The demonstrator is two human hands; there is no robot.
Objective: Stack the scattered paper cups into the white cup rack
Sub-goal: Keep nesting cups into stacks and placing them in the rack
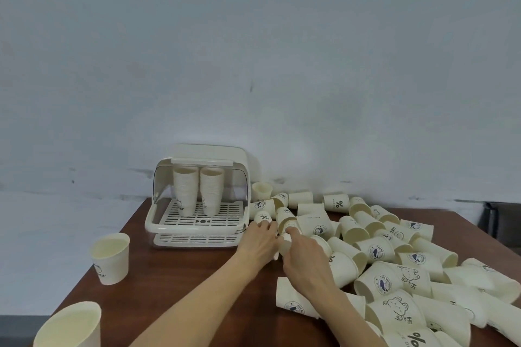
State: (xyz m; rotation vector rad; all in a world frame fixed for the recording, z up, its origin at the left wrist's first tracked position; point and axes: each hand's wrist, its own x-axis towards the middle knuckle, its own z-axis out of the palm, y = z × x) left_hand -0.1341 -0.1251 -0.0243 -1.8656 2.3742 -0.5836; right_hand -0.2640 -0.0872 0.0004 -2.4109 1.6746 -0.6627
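Our left hand: curled round a cup lying on its side.
Our right hand: holds the same cup too.
Loose cups: tipped over on the brown table, right of the rack.
White rack: two tall stacks stand inside.

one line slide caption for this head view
Both hands gather paper cups beside a white cup rack holding two stacks.

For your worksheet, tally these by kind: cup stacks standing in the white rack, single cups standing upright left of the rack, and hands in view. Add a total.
Cup stacks in the rack: 2
Upright cups left of the rack: 2
Hands: 2, left hand, right hand
Total: 6
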